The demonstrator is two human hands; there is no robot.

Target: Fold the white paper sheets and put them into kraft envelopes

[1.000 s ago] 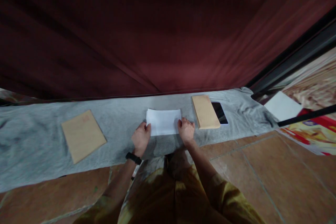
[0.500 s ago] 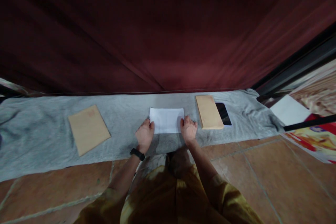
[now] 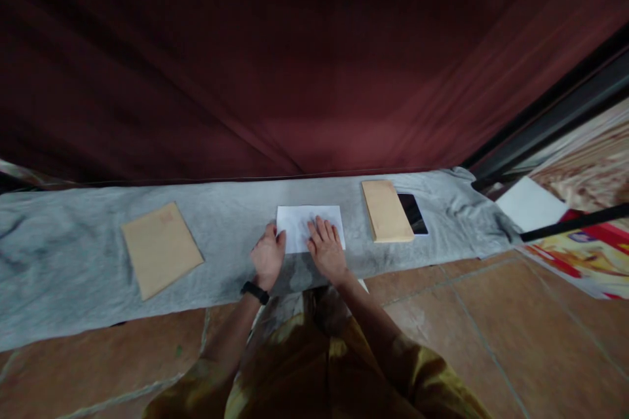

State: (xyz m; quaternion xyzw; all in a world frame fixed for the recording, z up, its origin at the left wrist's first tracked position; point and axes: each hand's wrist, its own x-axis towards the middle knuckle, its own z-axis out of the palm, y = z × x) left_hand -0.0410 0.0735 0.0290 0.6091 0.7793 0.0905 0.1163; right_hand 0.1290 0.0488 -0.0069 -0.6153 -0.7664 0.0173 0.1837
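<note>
In from the edge comes our right hand (image 3: pixel 326 250), now lying open across the white paper (image 3: pixel 293 226); our left hand (image 3: pixel 268 254) curls at its left side, pinching or not, we can't tell. The paper lies on gray cloth (image 3: pixel 236 213), left of the brown stack (image 3: pixel 388 213).

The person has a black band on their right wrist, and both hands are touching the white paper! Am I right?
Not quite: the head view shows the black band on the wrist of the left hand, not the right hand. Both hands are touching the white paper, just as you say.
</note>
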